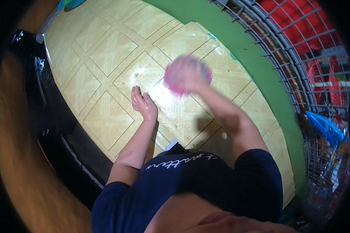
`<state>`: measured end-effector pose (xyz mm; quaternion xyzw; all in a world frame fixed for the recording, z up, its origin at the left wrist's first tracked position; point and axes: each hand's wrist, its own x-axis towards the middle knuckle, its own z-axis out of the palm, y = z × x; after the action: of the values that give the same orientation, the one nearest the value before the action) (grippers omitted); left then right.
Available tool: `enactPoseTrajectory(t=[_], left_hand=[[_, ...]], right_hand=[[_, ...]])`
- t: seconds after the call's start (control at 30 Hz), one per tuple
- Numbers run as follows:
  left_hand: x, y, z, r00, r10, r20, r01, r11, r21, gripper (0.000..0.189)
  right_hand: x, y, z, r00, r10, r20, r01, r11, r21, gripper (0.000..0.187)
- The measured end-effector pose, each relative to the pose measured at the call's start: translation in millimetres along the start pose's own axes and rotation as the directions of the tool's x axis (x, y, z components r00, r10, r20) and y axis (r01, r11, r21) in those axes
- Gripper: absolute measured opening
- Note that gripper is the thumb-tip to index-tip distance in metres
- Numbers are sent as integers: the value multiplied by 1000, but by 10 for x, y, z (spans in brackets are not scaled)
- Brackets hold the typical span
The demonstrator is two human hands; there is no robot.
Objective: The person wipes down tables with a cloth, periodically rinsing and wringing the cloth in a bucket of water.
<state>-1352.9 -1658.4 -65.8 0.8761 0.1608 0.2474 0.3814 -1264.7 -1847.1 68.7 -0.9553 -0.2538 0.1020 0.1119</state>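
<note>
My right hand (189, 74) is blurred by motion and lies over a pink, roundish thing (176, 86). Hand and pink thing blur together, with a bluish-grey patch beside the fingers; cloth or dish, I cannot tell. Both are over a surface with a pale wood-look diamond pattern (100, 62). My left hand (144, 104) is lower and to the left, palm turned sideways, with its fingers together and its thumb apart. Nothing is in it, and its skin looks wet. Bright reflections and small dark specks show on the surface between the hands.
A green border (250, 55) runs along the right side, with a metal wire grid (297, 58) beyond it. A blue plastic item (326, 129) hangs by the grid. Glossy black material (38, 81) borders the left. Part of a blue object (73, 3) shows at the top left.
</note>
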Motion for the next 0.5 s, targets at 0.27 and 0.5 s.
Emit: enactPoseTrajectory(t=[0.27, 0.5], left_hand=[[1, 60, 95, 999, -34, 19, 36, 996, -81, 53], [1, 109, -9, 999, -29, 27, 28, 998, 49, 58]], right_hand=[[1293, -186, 736, 826, 64, -560, -227, 947, -227, 47], [1250, 141, 161, 923, 100, -372, -93, 995, 38, 40]])
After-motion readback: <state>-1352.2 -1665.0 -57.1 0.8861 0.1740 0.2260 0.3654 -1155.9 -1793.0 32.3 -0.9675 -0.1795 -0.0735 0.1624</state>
